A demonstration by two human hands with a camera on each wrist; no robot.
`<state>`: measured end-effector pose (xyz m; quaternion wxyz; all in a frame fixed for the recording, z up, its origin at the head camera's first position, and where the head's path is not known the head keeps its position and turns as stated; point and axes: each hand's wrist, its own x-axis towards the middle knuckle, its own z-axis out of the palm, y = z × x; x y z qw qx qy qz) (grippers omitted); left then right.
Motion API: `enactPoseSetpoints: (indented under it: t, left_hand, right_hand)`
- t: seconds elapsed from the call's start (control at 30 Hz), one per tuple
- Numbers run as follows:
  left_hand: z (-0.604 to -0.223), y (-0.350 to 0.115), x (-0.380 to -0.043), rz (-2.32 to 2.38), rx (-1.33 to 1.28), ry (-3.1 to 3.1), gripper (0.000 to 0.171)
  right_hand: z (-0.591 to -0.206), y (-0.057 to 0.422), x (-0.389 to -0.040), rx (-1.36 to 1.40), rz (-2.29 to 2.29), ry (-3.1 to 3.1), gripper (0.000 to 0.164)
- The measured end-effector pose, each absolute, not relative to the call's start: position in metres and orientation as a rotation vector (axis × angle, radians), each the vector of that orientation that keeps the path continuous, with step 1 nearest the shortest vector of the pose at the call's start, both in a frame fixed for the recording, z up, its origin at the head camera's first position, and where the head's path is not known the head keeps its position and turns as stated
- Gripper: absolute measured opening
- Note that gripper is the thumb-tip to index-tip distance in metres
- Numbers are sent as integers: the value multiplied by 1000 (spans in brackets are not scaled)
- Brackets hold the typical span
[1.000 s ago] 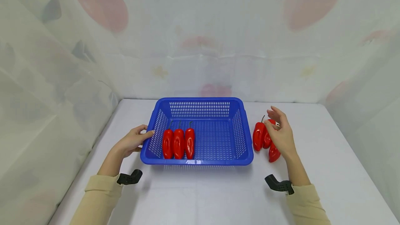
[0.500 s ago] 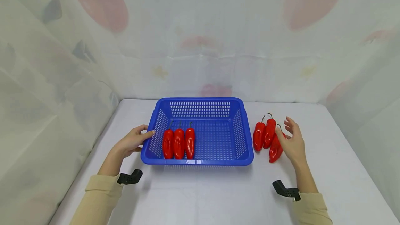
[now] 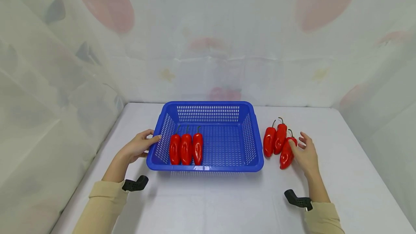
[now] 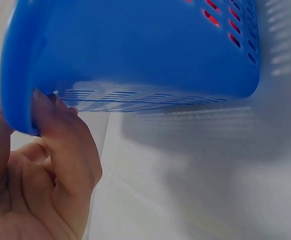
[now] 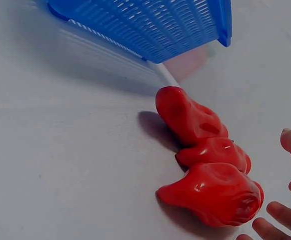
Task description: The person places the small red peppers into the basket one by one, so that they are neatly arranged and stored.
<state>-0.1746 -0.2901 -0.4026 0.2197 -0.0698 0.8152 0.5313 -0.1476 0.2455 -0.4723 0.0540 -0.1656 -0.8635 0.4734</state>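
Observation:
My left hand [image 3: 138, 145] grips the left rim of a blue plastic basket [image 3: 204, 168]; the left wrist view shows its fingers [image 4: 68, 145] curled under that rim. Inside, at the left, three red peppers [image 3: 186, 150] lie side by side, stems pointing away. My right hand [image 3: 306, 155] is beside three more red peppers on the table, closest to the rightmost pepper [image 3: 287, 154]. In the right wrist view its spread fingers [image 5: 285, 216] are apart from this pepper [image 5: 215, 195]. The other two, the left pepper [image 3: 269, 142] and middle pepper [image 3: 280, 139], lie against each other.
The basket and loose peppers rest on a white-covered table [image 3: 208, 205]. A pale printed curtain [image 3: 208, 39] hangs behind the table and along both sides. The loose peppers lie close to the basket's right wall [image 3: 249, 142].
My right hand has drawn back to the right and nearer to me, uncovering the loose peppers, then lowered beside the rightmost one. The left hand and basket have stayed put.

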Motion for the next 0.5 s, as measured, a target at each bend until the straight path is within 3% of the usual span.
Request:
enactPoseSetpoints:
  t: [0.5]
  left_hand:
    - [-404,-290,-175,1452,-204,2280,45]
  right_hand:
    - [-482,247,-148,-585,1365,-2777,72]
